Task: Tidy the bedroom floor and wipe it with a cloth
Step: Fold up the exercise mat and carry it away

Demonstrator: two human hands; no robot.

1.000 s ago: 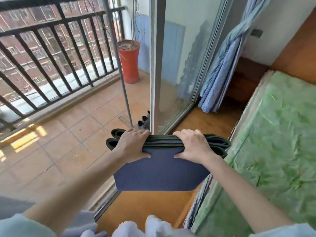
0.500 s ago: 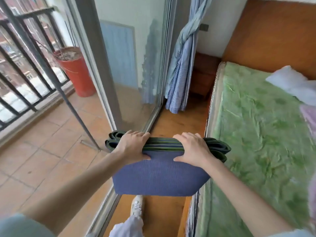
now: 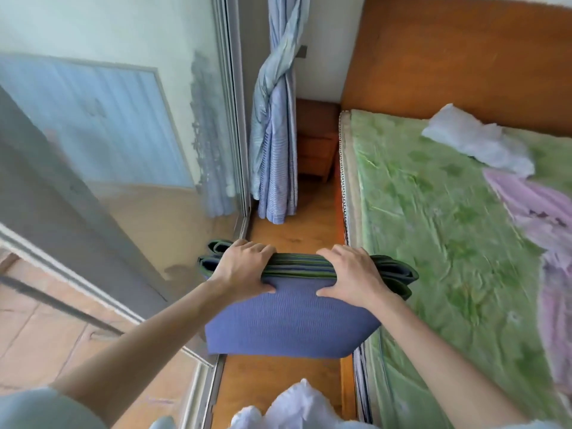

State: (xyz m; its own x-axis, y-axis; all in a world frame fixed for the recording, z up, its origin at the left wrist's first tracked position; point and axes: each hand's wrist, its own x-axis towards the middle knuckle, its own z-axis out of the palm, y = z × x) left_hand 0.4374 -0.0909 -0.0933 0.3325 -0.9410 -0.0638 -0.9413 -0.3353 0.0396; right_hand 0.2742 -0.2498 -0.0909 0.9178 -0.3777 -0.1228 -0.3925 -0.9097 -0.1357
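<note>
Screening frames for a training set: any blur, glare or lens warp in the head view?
Head view: motion blur smears the green bedcover and purple cloth at right; both hands and the folded mat stay fairly sharp. The glass door carries hazy reflections. Wide-angle warp bows the door frame and headboard. Lighting is soft, even daylight.

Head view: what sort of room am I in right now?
Most likely a bedroom beside a balcony. A bed with a green patterned cover fills the right side, backed by an orange-brown wooden headboard, and a twisted blue striped curtain hangs next to a sliding glass door.
</note>
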